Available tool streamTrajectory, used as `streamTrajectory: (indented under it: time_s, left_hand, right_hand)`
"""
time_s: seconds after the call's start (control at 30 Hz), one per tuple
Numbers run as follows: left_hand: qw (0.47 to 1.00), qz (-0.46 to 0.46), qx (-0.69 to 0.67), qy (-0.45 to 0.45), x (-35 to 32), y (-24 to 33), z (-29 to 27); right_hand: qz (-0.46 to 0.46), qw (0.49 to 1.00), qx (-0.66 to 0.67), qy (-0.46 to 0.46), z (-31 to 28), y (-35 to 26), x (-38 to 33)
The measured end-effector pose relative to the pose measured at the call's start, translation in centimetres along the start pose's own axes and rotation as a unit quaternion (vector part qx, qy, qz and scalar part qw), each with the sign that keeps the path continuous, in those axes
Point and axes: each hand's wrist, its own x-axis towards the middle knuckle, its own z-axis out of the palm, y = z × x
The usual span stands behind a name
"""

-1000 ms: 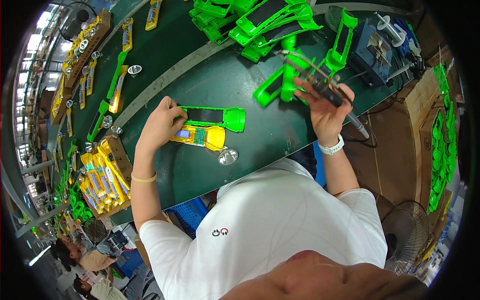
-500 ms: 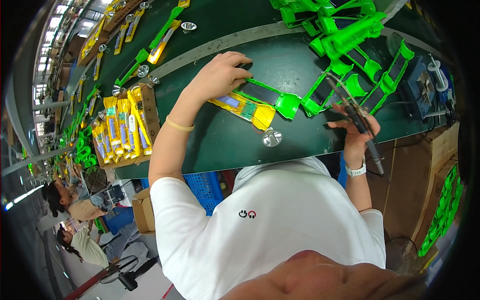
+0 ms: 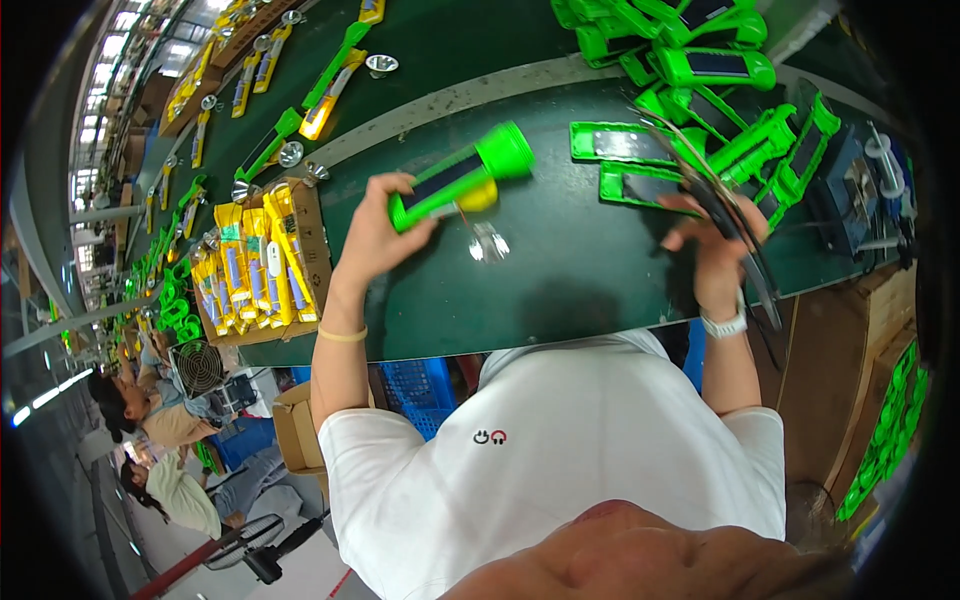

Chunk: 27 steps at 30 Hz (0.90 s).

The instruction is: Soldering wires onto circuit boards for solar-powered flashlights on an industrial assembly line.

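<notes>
My left hand is closed around the narrow end of a green flashlight shell with a dark panel, tilted over the table. Partly hidden beneath the shell is a yellow-wrapped part. A silver reflector cup, blurred, sits beside it on thin wires. In my right hand is a slim dark soldering iron, its shaft pointing up and left. Two open green shell halves lie left of that hand, the nearer one close to my fingers.
Green shells are heaped at the far right, beside a blue bench unit with a white spool. A carton of yellow-wrapped parts stands at left. Beyond a grey strip lie more shells and reflectors. Co-workers sit at lower left.
My left hand has drawn left and nearer me, raising the green shell and turning its panel upward. The yellow part and reflector shifted left with it. The soldering iron stays in my right hand.
</notes>
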Motion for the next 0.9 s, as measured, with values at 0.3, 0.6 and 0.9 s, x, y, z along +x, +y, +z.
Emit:
streamTrajectory:
  time_s: [0.3, 0.6, 0.9]
  left_hand:
    - [0.987, -0.06, 0.148, -0.005, 18.0, -7.5, 0.6]
    - [0.971, -0.158, 0.177, -0.04, 31.5, -11.7, -2.0]
    - [0.924, -0.246, 0.279, 0.093, 35.2, -13.5, 2.3]
  right_hand:
    - [-0.035, 0.973, -0.221, -0.053, -1.6, 1.8, -2.5]
    - [0.03, 0.998, -0.058, -0.005, 3.2, 2.5, 0.0]
    - [0.077, 0.995, -0.063, 0.023, 3.0, 3.2, -0.3]
